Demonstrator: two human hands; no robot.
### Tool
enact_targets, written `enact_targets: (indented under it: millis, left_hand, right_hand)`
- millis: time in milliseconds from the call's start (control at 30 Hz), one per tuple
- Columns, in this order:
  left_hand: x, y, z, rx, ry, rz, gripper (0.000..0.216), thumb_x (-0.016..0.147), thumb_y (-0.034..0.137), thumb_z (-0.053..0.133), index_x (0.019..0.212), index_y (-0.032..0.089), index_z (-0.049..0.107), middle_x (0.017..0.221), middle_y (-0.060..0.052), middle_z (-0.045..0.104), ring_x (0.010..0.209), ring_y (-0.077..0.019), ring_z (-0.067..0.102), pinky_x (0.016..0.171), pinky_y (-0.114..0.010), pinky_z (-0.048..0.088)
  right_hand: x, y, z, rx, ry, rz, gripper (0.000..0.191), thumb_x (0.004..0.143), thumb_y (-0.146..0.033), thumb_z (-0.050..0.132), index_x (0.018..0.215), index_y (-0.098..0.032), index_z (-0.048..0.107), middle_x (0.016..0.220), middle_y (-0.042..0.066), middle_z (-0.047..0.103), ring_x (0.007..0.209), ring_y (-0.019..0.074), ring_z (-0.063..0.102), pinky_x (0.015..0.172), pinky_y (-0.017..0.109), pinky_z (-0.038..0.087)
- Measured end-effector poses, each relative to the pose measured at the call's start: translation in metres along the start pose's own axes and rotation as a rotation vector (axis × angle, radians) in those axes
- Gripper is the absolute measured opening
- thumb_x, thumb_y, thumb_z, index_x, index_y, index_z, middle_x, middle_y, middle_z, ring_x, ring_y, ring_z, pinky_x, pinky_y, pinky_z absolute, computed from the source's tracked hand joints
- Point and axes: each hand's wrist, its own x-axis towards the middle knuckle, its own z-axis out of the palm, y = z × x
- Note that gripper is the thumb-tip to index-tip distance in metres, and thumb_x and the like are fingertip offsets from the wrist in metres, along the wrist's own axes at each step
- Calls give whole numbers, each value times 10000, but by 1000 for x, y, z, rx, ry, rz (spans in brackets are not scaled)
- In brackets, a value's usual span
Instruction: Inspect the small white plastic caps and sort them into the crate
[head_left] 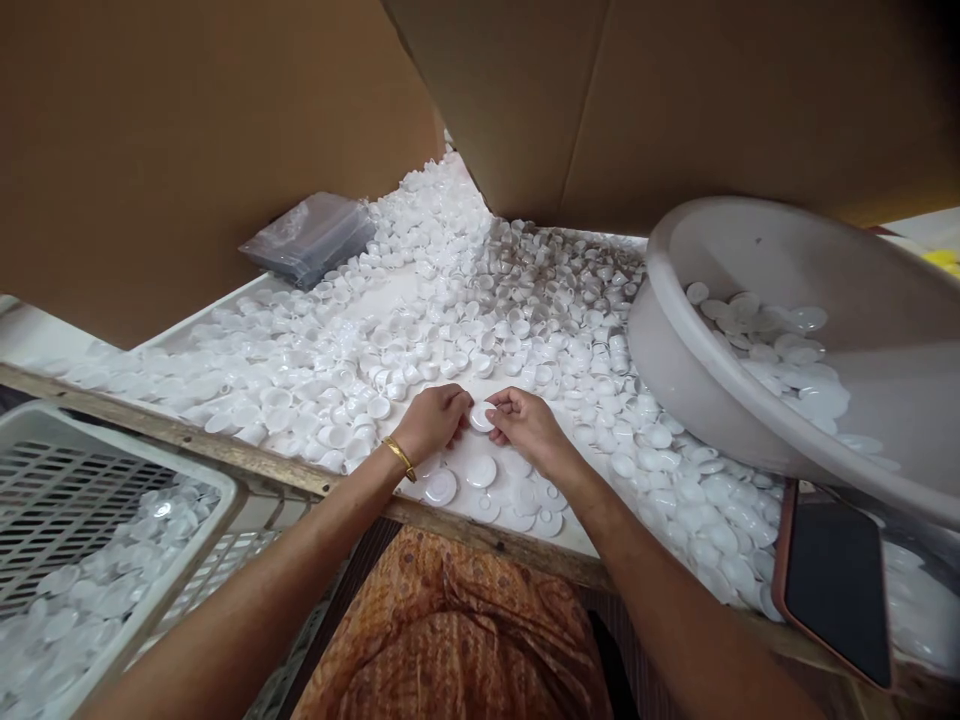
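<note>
Between my two hands, just above the table's near edge, is a small round white plastic disc. My right hand pinches it at its right side with thumb and forefinger. On its left side, my left hand is closed with fingertips at the disc's rim; what else those fingers hold, if anything, is hidden. Several flat white discs lie on the table below my hands. Beyond them spreads a large heap of small white cup-like plastic pieces.
A big pale tub with white discs inside stands at the right, a phone beside it. At lower left is a white plastic crate holding more pieces. Cardboard rises behind; a plastic-wrapped pack lies at the back left.
</note>
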Motion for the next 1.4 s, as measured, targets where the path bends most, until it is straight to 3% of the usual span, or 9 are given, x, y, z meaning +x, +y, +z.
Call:
enact_targets:
  millis: [100, 233, 333, 633, 833, 1167, 1300, 1400]
  left_hand:
    - [-4, -1, 2, -29, -11, 40, 223, 820, 323, 454, 664, 176, 517, 470, 38, 504, 370, -87, 446, 380, -187, 333]
    - [-1, -4, 4, -143, -27, -56, 93, 773, 232, 547, 712, 165, 526, 438, 63, 477, 345, -70, 420, 353, -167, 320]
    - [3, -4, 2, -237, -105, -90, 78, 762, 191, 576, 726, 154, 518, 420, 67, 479, 344, -69, 440, 354, -162, 351]
    - [15, 2, -10, -293, -327, -200, 241, 725, 300, 657, 724, 148, 469, 472, 16, 579, 400, -133, 570, 407, -235, 478]
    - [21, 3, -11, -299, -422, -287, 247, 751, 302, 622, 712, 163, 421, 495, 1, 598, 444, -158, 608, 430, -252, 506]
    - [15, -4, -5, -288, -387, -246, 152, 837, 227, 479, 718, 171, 403, 484, 13, 572, 409, -164, 593, 401, -260, 491]
    - [11, -2, -2, -252, -289, -230, 119, 812, 208, 504, 739, 168, 418, 466, 28, 542, 408, -157, 576, 431, -275, 491]
    - [-5, -3, -11, -81, -126, -121, 138, 802, 263, 519, 727, 155, 476, 522, 15, 545, 475, -136, 568, 489, -262, 477]
  right_hand:
    - [2, 3, 4, -9, -10, 7, 76, 780, -115, 538, 841, -162, 534, 593, -63, 536, 456, 54, 555, 440, 153, 466]
    - [2, 6, 7, 14, -16, 14, 117, 779, -109, 549, 880, -164, 524, 601, -67, 532, 452, 56, 569, 440, 155, 484]
    - [1, 4, 8, 19, -12, 66, 90, 780, -107, 548, 839, -162, 507, 600, -60, 542, 426, 58, 559, 411, 158, 480]
    - [2, -9, 6, -69, -14, 235, 114, 792, -159, 556, 752, -191, 454, 437, -86, 495, 325, 77, 493, 318, 156, 390]
    - [8, -10, 4, -99, -54, 275, 161, 781, -168, 578, 714, -198, 434, 484, -79, 529, 313, 68, 501, 293, 131, 306]
    - [4, -12, 4, -129, -94, 265, 131, 828, -152, 512, 760, -206, 414, 465, -91, 511, 304, 75, 494, 314, 138, 339]
    - [-3, -12, 5, -189, -51, 221, 83, 836, -199, 514, 820, -193, 432, 534, -62, 545, 357, 86, 522, 369, 179, 398]
    - [-18, -9, -3, -382, 14, 52, 201, 811, -287, 562, 970, -188, 488, 681, -14, 613, 451, 102, 566, 474, 228, 449]
